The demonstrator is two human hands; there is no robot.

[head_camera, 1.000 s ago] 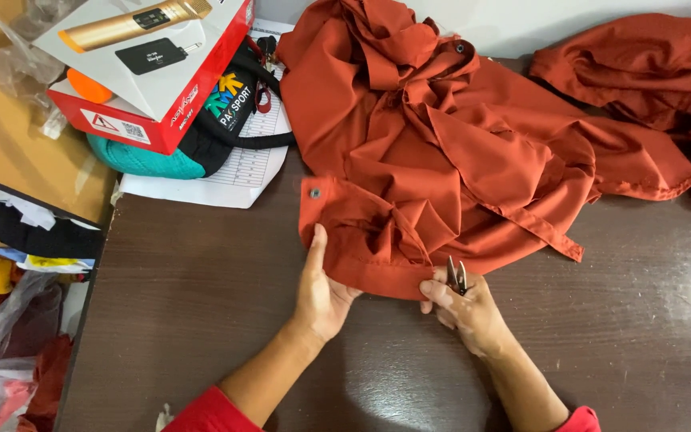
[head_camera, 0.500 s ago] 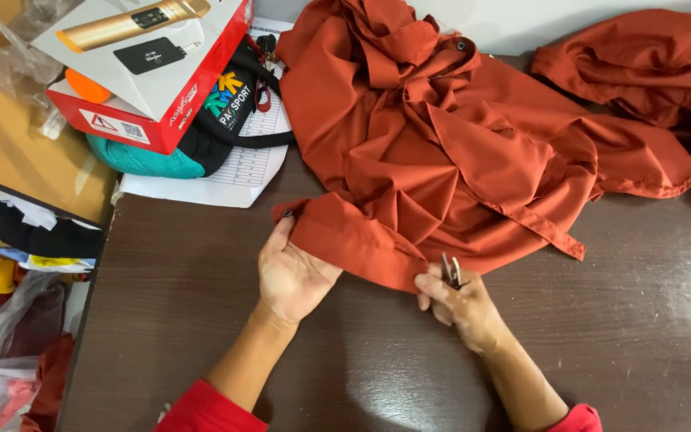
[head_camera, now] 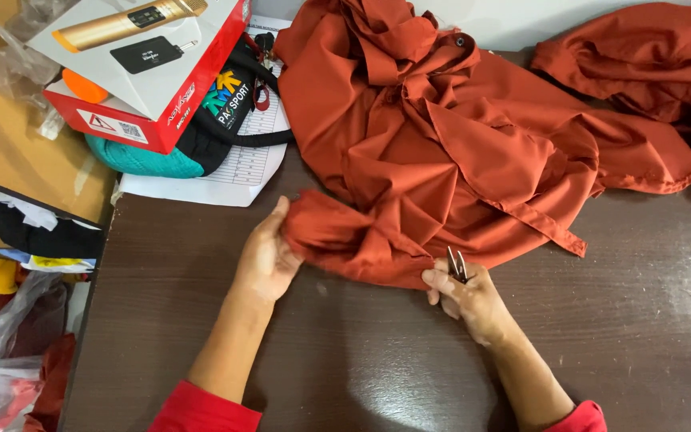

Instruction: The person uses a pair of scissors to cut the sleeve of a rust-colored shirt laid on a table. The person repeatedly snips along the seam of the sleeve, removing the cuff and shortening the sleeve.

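The rust-orange garment (head_camera: 457, 160) lies crumpled in deep folds on the dark bench, heaped up beyond my fingers. Its near edge is bunched into a thick roll, pinched at one end under my left fingers (head_camera: 277, 228). The small metal snips (head_camera: 457, 264) stand upright in my right fingers (head_camera: 441, 282), tips touching the hem.

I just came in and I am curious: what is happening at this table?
A person is working on a rust-orange garment spread on a dark table. The left hand grips a bunched fold at the garment's near edge. The right hand holds small metal snips against the same edge. A second orange cloth lies at the far right, and a box and a bag sit at the far left.
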